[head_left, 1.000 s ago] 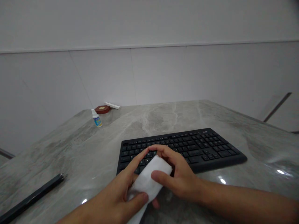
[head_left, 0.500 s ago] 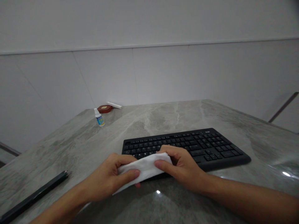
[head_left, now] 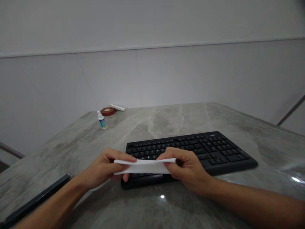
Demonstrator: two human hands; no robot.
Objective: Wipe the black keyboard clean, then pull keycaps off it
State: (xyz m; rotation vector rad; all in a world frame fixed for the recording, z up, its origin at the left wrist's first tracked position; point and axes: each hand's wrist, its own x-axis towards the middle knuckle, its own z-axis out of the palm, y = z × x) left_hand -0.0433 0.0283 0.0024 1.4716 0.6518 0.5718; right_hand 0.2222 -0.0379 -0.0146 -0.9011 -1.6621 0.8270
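A folded white cloth (head_left: 145, 166), perhaps a wipe or tissue, is stretched between my two hands. My left hand (head_left: 105, 168) pinches its left end, the thumb tucked behind a fold. At the other end, my right hand (head_left: 186, 163) grips it between thumb and fingers. Both hands hold it above the near left part of a black keyboard (head_left: 228, 156), which lies at a slant on the table. Hands and cloth hide some of the keys.
The grey marbled table (head_left: 152, 124) runs back to a pale wall. At the far left stand a small white spray bottle (head_left: 102, 120), a reddish-brown case (head_left: 108, 111) and a white strip (head_left: 117, 107). A long dark rod-like object (head_left: 35, 199) lies near my left forearm.
My left hand has shifted a little left and up and turned. The cloth has gone from a slanted, broad face to a level, narrower folded strip. My right hand stays nearly in place.
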